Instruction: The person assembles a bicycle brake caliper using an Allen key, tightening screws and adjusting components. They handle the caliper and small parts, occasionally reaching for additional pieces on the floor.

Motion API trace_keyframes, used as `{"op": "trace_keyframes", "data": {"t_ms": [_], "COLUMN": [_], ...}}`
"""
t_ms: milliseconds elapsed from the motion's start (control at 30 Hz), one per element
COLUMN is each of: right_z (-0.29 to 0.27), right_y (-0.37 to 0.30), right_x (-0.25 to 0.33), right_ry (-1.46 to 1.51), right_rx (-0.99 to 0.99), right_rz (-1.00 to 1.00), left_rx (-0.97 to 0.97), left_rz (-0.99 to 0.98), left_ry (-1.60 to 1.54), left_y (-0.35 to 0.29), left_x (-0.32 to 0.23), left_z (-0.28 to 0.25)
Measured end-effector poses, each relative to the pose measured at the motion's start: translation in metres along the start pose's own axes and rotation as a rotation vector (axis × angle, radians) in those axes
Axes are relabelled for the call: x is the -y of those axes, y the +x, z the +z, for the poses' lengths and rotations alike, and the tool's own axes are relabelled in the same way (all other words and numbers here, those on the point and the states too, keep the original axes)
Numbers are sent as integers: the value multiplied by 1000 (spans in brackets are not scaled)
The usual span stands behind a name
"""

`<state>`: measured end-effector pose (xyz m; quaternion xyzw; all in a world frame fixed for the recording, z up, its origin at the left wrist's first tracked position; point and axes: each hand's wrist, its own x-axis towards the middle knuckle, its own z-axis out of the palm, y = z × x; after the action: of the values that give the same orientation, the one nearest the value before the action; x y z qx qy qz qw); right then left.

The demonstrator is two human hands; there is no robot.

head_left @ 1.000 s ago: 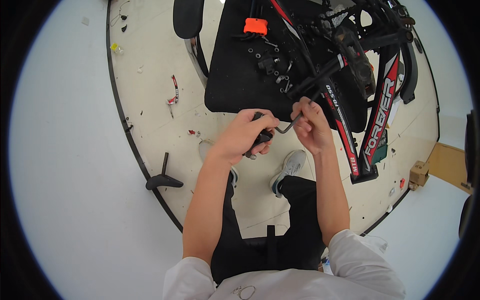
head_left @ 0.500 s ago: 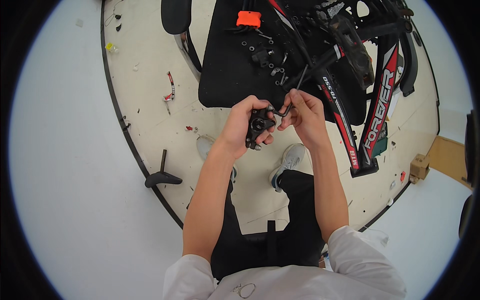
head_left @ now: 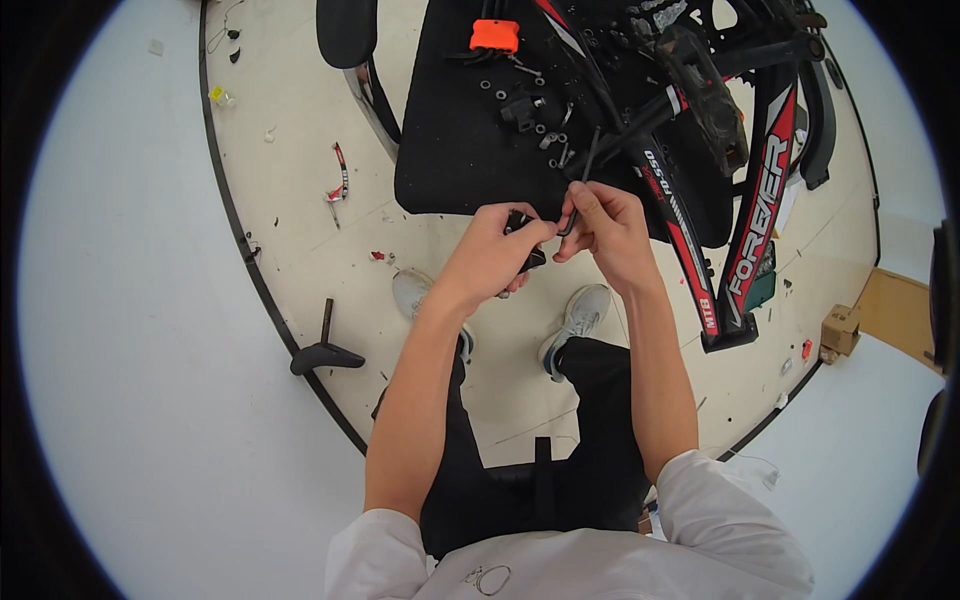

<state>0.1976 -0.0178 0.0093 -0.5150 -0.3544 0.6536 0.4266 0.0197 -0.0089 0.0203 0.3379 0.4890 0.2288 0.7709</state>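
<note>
My left hand (head_left: pixel 484 252) is wrapped round a black brake caliper (head_left: pixel 534 261), which the fingers and thumb mostly cover. In my right hand (head_left: pixel 616 232) is a dark hex key (head_left: pixel 592 156), pinched between thumb and fingers. Its long arm points up and away over the chair seat, and its short bent end is close to the left fingertips. Whether that end touches the caliper I cannot tell. Both hands are held in front of the near edge of the black chair seat (head_left: pixel 440 150).
A black, red and white bicycle frame (head_left: pixel 757 225) leans across the seat's right side. Several loose washers and bolts (head_left: pixel 548 140) lie on the seat near an orange part (head_left: pixel 494 37). On the floor are a red-and-black piece (head_left: pixel 341 172), a black T-shaped part (head_left: pixel 328 356) and a cardboard box (head_left: pixel 841 328).
The left hand has turned the caliper, so the fingers now hide most of it. The hex key's bent end has come away from the caliper's bolt area, and its long arm has swung slightly left.
</note>
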Motion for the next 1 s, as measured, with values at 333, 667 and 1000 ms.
{"op": "trace_keyframes", "data": {"t_ms": [333,667,1000], "right_z": [5,19,28], "right_y": [-6,-3,-14], "right_x": [-4,-2,-8], "right_ry": [-190,-679,-61], "right_rx": [-83,-28,284], "right_rz": [-230,-804,-241], "left_rx": [-64,-202,-425], "left_rz": [-64,-2,273], "left_ry": [-151,-142,-363], "left_y": [2,9,11], "left_x": [-2,5,2], "left_z": [10,2,-10]}}
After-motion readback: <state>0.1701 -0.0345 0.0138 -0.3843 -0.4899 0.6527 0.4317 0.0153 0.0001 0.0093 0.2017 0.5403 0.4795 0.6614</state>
